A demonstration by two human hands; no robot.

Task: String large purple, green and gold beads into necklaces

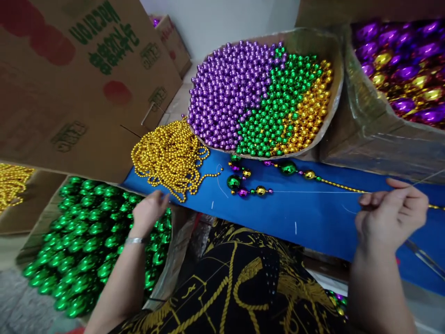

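My right hand [392, 213] is closed on a thin white thread [313, 192] above the blue work surface. One stretch of thread runs left to a strand of large green, purple and gold beads [243, 191]; another leads off to the upper right. Behind that hand passes a thin gold bead chain [340, 186], joined to larger beads. My left hand [151, 211] hangs at the table's left edge, between a pile of gold bead chain [170, 155] and a box of big green beads [93, 241]. Its fingers are drawn together and slightly blurred; anything between them is hidden.
Behind the blue surface [271, 213] stands a cardboard tub of purple, green and gold beads [257, 97]. Another box [382, 134] at the right holds shiny purple and gold beads. A large printed carton [79, 93] rises at the left. Scissors-like metal [426, 257] lies at the right.
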